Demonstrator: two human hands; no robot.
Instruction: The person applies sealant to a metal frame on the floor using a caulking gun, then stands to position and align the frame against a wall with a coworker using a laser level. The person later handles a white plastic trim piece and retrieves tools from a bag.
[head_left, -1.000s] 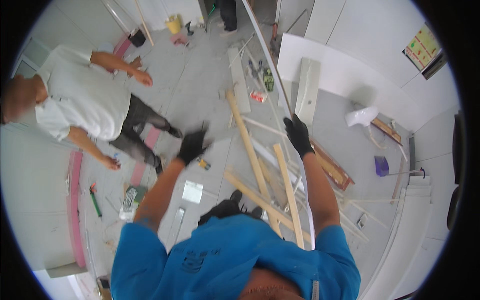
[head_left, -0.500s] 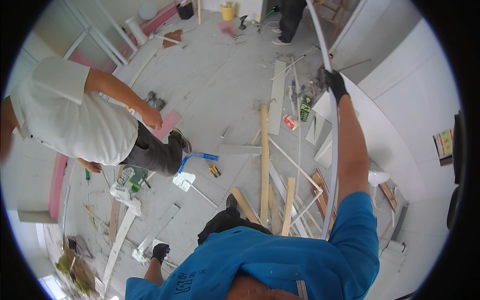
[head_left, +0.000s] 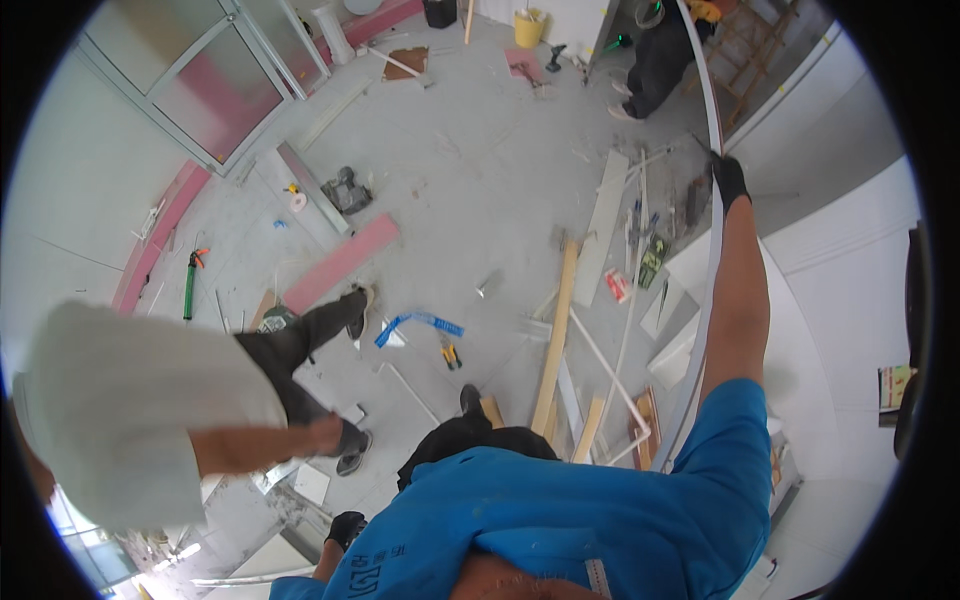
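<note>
My right hand (head_left: 728,180), in a black glove, is raised at arm's length and gripped around a long thin white strip (head_left: 706,300). The strip curves from the top of the view down past my blue sleeve toward the floor. My left hand (head_left: 348,527), also in a black glove, hangs low beside my body at the lower edge. Nothing shows in it, and its fingers are too small to read. A black shoe (head_left: 470,398) shows below my body.
A person in a white shirt (head_left: 130,410) and dark trousers bends close on my left. Another person (head_left: 660,60) stands at the top. Wooden planks (head_left: 556,340), a pink board (head_left: 340,262), a blue strip (head_left: 420,322), pliers (head_left: 450,352) and white offcuts litter the grey floor.
My left hand has dropped from chest height to my side. My right hand stays on the white strip, now stretched farther out. The person in the white shirt appears closer.
</note>
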